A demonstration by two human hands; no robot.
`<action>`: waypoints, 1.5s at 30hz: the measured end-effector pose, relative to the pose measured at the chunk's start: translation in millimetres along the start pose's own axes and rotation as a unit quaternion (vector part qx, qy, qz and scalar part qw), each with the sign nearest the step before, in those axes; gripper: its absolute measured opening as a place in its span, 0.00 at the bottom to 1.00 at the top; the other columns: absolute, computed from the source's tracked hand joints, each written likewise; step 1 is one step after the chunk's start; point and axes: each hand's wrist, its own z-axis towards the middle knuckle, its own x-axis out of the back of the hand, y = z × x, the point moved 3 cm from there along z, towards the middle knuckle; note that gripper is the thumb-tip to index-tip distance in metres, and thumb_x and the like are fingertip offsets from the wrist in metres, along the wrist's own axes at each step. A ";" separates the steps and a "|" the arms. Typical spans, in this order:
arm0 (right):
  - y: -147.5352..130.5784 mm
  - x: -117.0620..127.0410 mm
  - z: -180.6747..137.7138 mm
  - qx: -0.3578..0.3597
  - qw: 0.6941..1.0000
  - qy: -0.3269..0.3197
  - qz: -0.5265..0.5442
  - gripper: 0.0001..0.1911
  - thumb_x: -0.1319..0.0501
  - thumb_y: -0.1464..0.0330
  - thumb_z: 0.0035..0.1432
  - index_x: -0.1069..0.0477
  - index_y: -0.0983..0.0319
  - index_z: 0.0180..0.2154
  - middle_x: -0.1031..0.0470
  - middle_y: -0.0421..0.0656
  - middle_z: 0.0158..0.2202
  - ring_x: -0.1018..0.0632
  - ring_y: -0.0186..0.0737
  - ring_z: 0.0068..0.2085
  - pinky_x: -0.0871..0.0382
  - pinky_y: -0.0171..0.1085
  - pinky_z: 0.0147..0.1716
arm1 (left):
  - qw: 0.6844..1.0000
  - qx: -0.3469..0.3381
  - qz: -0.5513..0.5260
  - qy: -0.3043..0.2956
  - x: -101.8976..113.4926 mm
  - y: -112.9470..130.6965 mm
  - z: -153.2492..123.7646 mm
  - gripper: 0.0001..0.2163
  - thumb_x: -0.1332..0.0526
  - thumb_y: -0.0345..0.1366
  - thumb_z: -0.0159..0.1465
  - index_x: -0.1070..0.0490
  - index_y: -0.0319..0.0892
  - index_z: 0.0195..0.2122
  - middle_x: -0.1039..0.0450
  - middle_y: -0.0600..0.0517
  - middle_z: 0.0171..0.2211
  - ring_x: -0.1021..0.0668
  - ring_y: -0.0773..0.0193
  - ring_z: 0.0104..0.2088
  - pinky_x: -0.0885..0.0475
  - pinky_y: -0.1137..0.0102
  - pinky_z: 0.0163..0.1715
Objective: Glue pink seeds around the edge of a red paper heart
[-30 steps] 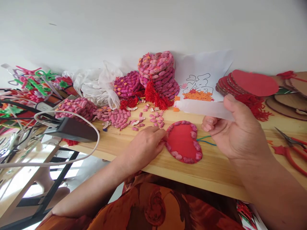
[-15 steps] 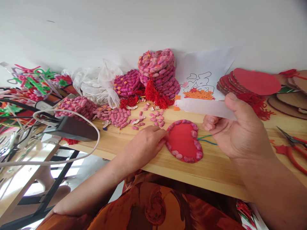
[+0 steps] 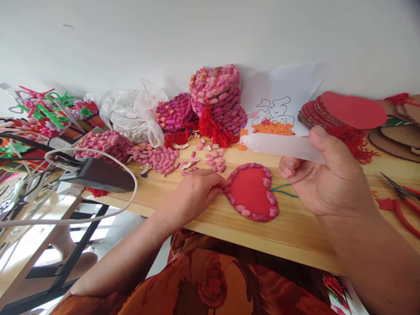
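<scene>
Barely shifted right hand (image 3: pixel 331 179), grip closed round glue tube (image 3: pixel 282 146), lying crosswise, nozzle pointing left

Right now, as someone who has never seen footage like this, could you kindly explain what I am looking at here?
This is one view from a camera worn on a person's head, looking down at their two bare hands; there is no machine. The left hand presses its fingertips on the edge of a red heart-shaped card rimmed with pink shells, lying on a wooden table. The right hand holds a translucent tube above it. Loose pink shells lie behind the heart, with stacks of finished shell hearts by the wall, blank red hearts and red-handled pliers to the right.
</scene>
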 end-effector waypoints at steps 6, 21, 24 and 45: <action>-0.1 0.4 0.3 0.004 1.000 0.001 0.003 0.15 0.30 0.55 0.54 0.30 0.54 0.26 0.39 0.39 0.23 0.36 0.39 0.23 0.39 0.41 0.21 | 1.000 0.009 -0.013 -0.001 -2.6 -1.2 1.9 0.05 0.35 0.26 0.66 0.21 0.42 0.38 0.18 0.51 0.36 0.19 0.60 0.40 0.26 0.68 0.43; 0.0 0.4 1.1 0.020 1.000 -0.018 -0.010 0.15 0.33 0.55 0.58 0.32 0.54 0.27 0.40 0.38 0.22 0.36 0.40 0.23 0.41 0.42 0.22 | 1.000 0.013 -0.012 -0.005 -3.4 -1.9 1.8 0.04 0.35 0.27 0.67 0.22 0.42 0.37 0.19 0.50 0.36 0.19 0.60 0.39 0.27 0.68 0.42; 1.3 0.7 1.4 0.008 1.000 -0.008 0.005 0.14 0.32 0.55 0.57 0.31 0.54 0.26 0.39 0.39 0.22 0.36 0.41 0.23 0.41 0.42 0.22 | 1.000 0.008 -0.011 -0.003 -2.5 -2.5 1.1 0.04 0.36 0.27 0.67 0.22 0.42 0.38 0.19 0.51 0.37 0.19 0.60 0.39 0.27 0.68 0.42; 0.7 0.2 0.3 -0.002 0.999 -0.006 0.034 0.15 0.28 0.56 0.51 0.29 0.55 0.25 0.37 0.38 0.20 0.35 0.38 0.22 0.40 0.39 0.21 | 0.999 -0.009 -0.028 0.031 -8.5 -7.6 -1.2 0.04 0.35 0.28 0.67 0.21 0.42 0.38 0.19 0.52 0.37 0.19 0.62 0.38 0.27 0.69 0.42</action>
